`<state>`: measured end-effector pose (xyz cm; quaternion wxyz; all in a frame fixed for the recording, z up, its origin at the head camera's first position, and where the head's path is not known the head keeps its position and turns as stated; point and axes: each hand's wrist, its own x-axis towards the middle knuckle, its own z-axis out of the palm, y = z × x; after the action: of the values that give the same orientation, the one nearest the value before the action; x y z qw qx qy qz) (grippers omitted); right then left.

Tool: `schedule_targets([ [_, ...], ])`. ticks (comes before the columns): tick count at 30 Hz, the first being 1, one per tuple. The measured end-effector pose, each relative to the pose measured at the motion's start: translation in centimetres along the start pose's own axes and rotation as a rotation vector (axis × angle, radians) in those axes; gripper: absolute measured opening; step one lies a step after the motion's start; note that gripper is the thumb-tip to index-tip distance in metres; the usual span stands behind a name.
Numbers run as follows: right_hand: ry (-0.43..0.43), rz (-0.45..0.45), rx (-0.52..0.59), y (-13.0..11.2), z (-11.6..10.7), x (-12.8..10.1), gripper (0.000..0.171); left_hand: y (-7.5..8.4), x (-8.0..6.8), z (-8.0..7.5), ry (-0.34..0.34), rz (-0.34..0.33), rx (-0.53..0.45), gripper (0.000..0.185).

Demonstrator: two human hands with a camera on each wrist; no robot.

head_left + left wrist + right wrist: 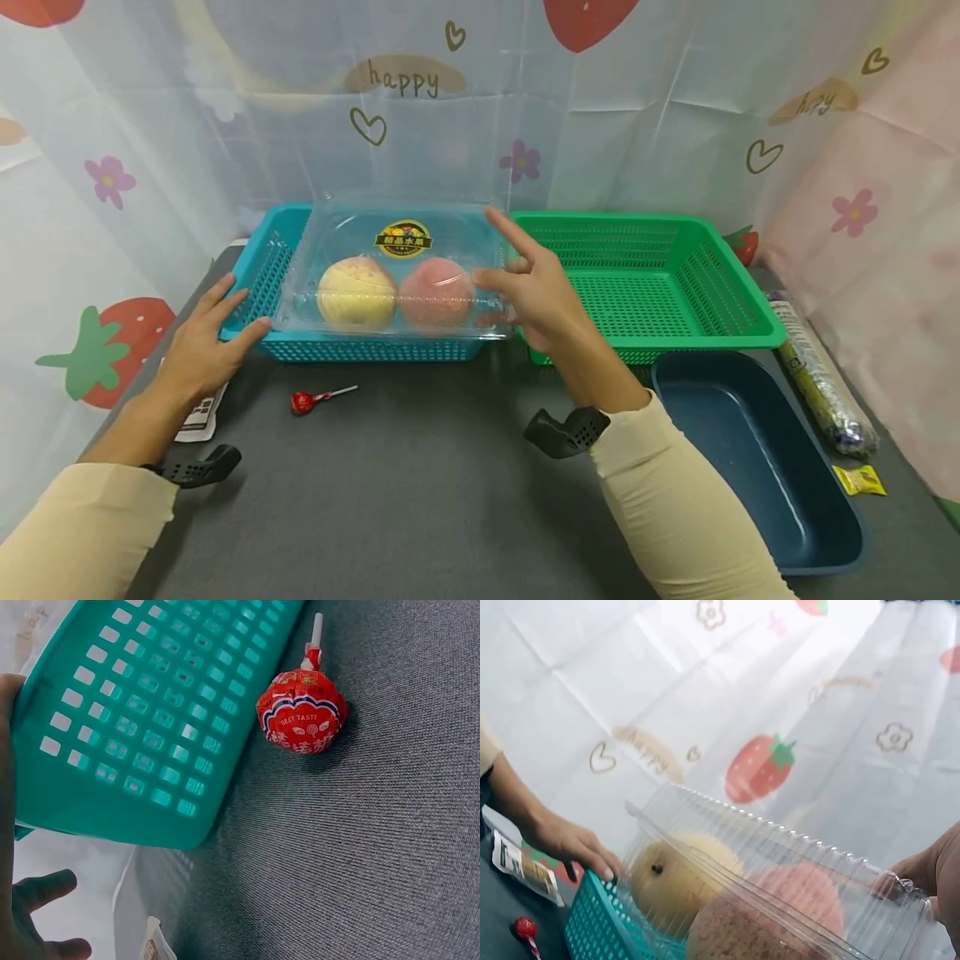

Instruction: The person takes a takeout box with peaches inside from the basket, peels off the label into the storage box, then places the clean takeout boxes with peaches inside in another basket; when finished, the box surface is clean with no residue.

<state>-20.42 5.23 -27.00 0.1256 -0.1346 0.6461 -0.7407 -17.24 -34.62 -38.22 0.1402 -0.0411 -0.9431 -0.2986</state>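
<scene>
- Plainly, a clear plastic clamshell box (390, 267) sat across the top of a teal basket (262, 271) at the back of the dark grey worktop (420, 500).
- Inside the box lay two round fruits side by side, a yellow one (357, 292) on the left and a pinkish-red one (437, 292) on the right, under a dark round label (403, 238) on the lid.
- The right hand (536, 287) met the box at its right end; the thumb lay against the side near the red fruit, while the index finger pointed up along the lid's corner. Its grip was loose, fingers mostly straight, not wrapped round the box.
- The left hand (202, 342) rested with spread, straight fingers against the teal basket's front left corner, grip apart and holding nothing.
- A red wrapped lollipop (303, 402) lay on the worktop just in front of the teal basket, apart from both hands; the left wrist view showed it close beside the basket wall.
- A green basket (720, 317) stood just right of the teal one, their rims close together.
- A dark blue tray (817, 533) lay in front of the green basket, near the right forearm.
- A rolled, wrapped bundle (817, 375) lay along the worktop's right edge, with a small yellow packet (859, 480) near its front end.
- A printed paper slip (198, 417) lay partly under the left wrist.
</scene>
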Motion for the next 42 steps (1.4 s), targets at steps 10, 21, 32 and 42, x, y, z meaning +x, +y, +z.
schedule_targets([
  [10,0.009,-0.097,-0.074,0.3,-1.9,-5.3,0.074,0.0,0.1,-0.2,-0.027,0.002,-0.009,0.067],
  [21,-0.027,-0.131,-0.048,2.4,-4.0,-9.8,0.076,0.1,-0.2,-0.1,-0.021,-0.002,0.003,0.067],
  [32,-0.085,-0.145,-0.045,5.0,-6.0,-12.9,0.076,0.0,-0.3,-0.2,-0.038,0.004,-0.043,0.066],
  [42,-0.072,-0.07,-0.021,8.3,-7.4,-14.8,0.077,-0.2,0.0,-0.1,-0.039,0.014,-0.039,0.065],
])
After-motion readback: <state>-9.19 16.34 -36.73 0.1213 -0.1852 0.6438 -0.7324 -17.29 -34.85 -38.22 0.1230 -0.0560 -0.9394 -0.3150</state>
